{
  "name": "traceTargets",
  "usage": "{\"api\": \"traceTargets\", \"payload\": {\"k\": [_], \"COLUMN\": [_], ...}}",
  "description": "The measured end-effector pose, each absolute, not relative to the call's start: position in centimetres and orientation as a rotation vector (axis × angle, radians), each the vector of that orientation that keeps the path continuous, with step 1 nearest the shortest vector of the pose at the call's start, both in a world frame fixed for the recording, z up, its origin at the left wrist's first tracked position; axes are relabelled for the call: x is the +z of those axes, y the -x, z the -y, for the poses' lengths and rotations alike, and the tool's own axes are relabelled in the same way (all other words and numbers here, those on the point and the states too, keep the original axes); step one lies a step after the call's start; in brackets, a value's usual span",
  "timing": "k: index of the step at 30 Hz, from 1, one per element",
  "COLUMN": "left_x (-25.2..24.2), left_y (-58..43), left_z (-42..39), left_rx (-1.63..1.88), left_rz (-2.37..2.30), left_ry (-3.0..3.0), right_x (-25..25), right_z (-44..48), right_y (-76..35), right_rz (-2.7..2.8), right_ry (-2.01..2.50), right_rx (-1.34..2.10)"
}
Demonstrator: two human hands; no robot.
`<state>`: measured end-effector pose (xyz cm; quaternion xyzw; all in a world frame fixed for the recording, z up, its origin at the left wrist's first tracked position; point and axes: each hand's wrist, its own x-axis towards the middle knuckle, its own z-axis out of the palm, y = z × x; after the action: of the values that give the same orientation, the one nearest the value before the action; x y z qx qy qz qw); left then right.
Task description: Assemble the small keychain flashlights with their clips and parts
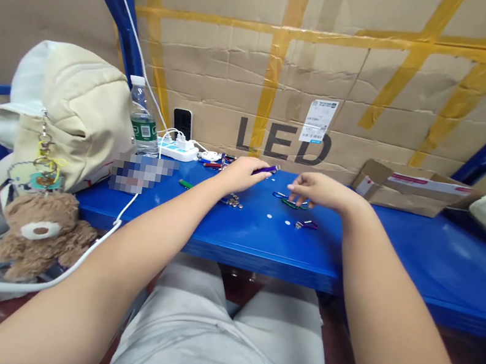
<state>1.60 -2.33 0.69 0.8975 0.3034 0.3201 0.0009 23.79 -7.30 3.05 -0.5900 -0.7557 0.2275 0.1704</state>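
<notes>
My left hand (243, 173) is closed around a slim purple piece with a metal end (267, 170), perhaps a carabiner. Just to its right hovers my right hand (311, 188), fingers bent and thumb near the index finger; anything between the tips is too small to make out. Beneath those fingers lie a blue carabiner (280, 195) and a green carabiner (290, 203). Nearer the front edge is a purple carabiner (310, 224) with small metal parts. Two small white discs sit nearby, one white disc (269, 216) further left. Several small round metal pieces (234, 202) lie below my left wrist.
On the blue table (256, 243), a green piece (185, 184) and red pieces (213, 165) lie left. Behind are a power strip (178, 149), phone (182, 123) and water bottle (143, 122). A cream bag (82, 111) stands left, an open cardboard box (409, 188) right.
</notes>
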Motion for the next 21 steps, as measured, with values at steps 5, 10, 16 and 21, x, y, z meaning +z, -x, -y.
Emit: {"api": "traceTargets", "payload": {"k": [5,10,16,21], "left_x": [0.4,0.4,0.4,0.4], "left_y": [-1.7,-1.6,-1.5,-1.3], "left_z": [2.3,2.2,2.3,2.2], "left_rx": [0.856,0.748,0.671,0.643], "left_rz": [-0.95,-0.948,-0.941,-0.928], "left_ry": [-2.843,-2.85,-2.849,-2.855], "right_x": [2.2,2.0,4.2,3.8], "right_z": [6.7,6.8,8.5,8.6], "right_y": [-22.8,-21.9,-25.5,-27.7], "right_rz": [2.1,2.196,2.145,2.315], "right_ry": [1.611,1.668,1.799,2.098], "right_rx": [0.469,0.48,0.313,0.713]}}
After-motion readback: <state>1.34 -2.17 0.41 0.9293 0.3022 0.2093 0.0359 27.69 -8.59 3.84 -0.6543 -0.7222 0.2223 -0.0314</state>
